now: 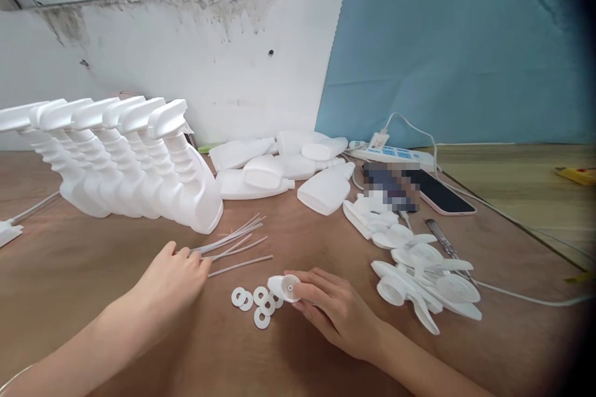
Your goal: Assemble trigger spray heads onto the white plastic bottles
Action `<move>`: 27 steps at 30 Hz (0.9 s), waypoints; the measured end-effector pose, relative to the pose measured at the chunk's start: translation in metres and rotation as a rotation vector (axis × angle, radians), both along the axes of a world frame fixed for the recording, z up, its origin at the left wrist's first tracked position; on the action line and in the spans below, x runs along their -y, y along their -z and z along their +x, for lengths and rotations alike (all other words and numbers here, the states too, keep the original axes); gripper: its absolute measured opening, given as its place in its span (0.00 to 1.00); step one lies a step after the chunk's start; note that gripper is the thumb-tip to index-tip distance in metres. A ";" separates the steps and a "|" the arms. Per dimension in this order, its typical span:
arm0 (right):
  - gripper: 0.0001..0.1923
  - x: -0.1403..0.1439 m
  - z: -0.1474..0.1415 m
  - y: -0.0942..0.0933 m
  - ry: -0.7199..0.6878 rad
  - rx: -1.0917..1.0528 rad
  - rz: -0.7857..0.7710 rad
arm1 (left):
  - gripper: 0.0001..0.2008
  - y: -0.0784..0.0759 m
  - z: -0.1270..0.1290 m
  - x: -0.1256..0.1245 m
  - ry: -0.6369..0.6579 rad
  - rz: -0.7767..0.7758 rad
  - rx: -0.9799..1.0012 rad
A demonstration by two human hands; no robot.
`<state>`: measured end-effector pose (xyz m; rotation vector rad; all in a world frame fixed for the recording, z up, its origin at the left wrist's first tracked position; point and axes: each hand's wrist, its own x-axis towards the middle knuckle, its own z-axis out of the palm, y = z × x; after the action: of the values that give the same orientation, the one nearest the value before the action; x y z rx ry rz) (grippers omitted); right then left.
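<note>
My right hand (342, 313) grips a white spray-bottle trigger head (278, 286), its round screw collar turned up toward me so the small hole inside shows. Just below and beside it lie several flat white ring washers (261, 318), some overlapping. Fingers curled, my left hand (179, 276) is at the near ends of several thin white dip tubes (239, 242) fanned out on the brown table (223, 353). Its fingertips are partly hidden, so how many tubes they pinch is unclear.
White bottles with spray heads (186, 167) stand in a row at left. Loose white bottles (326, 189) lie at the back. Several trigger heads (419, 279) are piled at right, near a screwdriver (442, 237), a phone (440, 191), a power strip (395, 155) and cables.
</note>
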<state>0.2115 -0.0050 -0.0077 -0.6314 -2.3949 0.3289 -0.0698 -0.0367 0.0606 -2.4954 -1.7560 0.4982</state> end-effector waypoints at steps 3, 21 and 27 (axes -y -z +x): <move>0.07 0.000 0.001 0.000 -0.006 -0.013 -0.005 | 0.09 0.003 0.005 -0.016 -0.008 -0.050 -0.150; 0.05 0.000 -0.002 -0.002 -0.018 -0.027 0.051 | 0.06 -0.014 0.028 -0.018 0.033 -0.017 0.592; 0.09 0.001 -0.003 -0.002 0.028 -0.094 0.048 | 0.04 -0.007 0.074 -0.028 -0.104 -0.139 1.516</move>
<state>0.2088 -0.0060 -0.0061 -0.6135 -2.2958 0.2822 0.0038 -0.0083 0.0675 -2.9862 -2.0332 -1.7893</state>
